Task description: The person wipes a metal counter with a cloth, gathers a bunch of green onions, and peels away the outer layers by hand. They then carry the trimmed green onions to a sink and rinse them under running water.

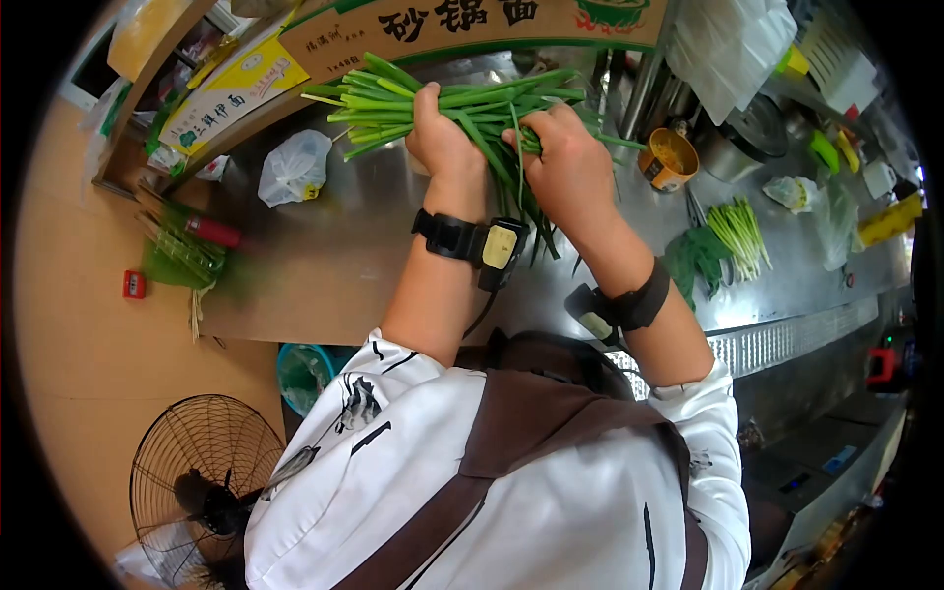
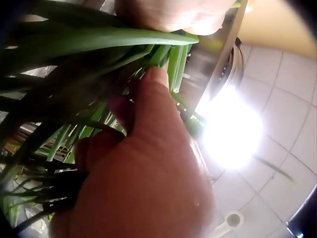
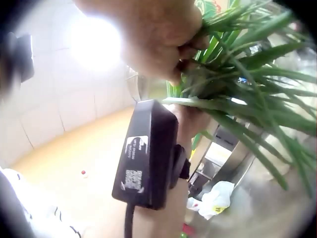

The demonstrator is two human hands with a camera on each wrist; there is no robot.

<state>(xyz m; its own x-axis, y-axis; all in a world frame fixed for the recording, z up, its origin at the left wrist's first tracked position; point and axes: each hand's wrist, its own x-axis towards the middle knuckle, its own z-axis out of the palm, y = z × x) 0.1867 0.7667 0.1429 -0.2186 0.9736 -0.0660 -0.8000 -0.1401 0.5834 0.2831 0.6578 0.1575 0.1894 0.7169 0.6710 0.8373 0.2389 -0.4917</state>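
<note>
A thick bunch of green onions (image 1: 383, 110) is held up above the metal counter, cut ends to the left and long leaves hanging to the right. My left hand (image 1: 444, 147) grips it near the middle, thumb up over the stalks. Close to its right, my right hand (image 1: 570, 162) pinches part of the leaves with curled fingers. In the left wrist view the left thumb (image 2: 154, 94) presses along the stalks, while dark leaves cover the other fingers. The right wrist view shows leaves (image 3: 252, 99) fanning out past the right hand (image 3: 153, 34).
A printed cardboard box (image 1: 462, 39) stands behind the steel counter (image 1: 364, 251). On the counter are a white plastic bag (image 1: 295, 167), an orange tub (image 1: 669, 160), a metal pot (image 1: 737, 143) and another bunch of green onions (image 1: 739, 236). A fan (image 1: 206, 482) stands at lower left.
</note>
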